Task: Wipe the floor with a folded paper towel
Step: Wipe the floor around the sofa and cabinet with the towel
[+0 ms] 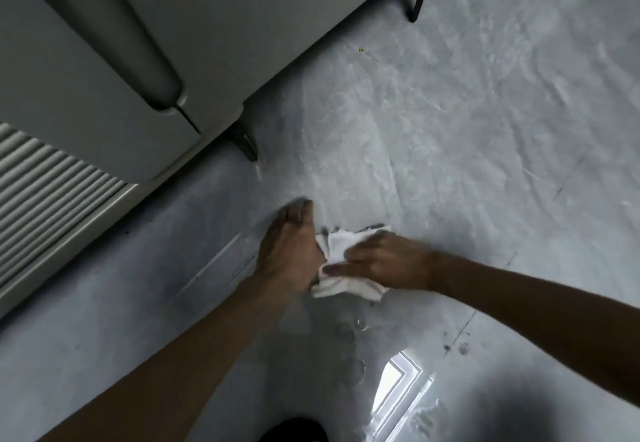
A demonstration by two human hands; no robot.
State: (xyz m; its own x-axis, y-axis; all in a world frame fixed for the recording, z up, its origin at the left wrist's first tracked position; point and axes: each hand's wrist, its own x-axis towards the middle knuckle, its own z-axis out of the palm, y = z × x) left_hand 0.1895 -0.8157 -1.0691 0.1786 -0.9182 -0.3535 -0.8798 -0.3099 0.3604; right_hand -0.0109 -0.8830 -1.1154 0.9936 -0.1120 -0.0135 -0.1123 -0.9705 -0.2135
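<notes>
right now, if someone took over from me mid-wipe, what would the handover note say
left hand: flat on the floor, touching the left edge of the paper towel; its fingertips are blurred.
right hand: fingers straight, pressing on the paper towel.
paper towel: bunched on the floor between both hands, in front of the fridge.
done: towel is down and under the hands.
left: droplets nearer the person look unwiped; what else is wiped cannot be told.

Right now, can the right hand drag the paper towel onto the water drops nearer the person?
Probably yes. The right hand lies flat on the paper towel, and the water drops sit on bare floor just beyond its near edge, nothing between. The left hand is off that path.
</notes>
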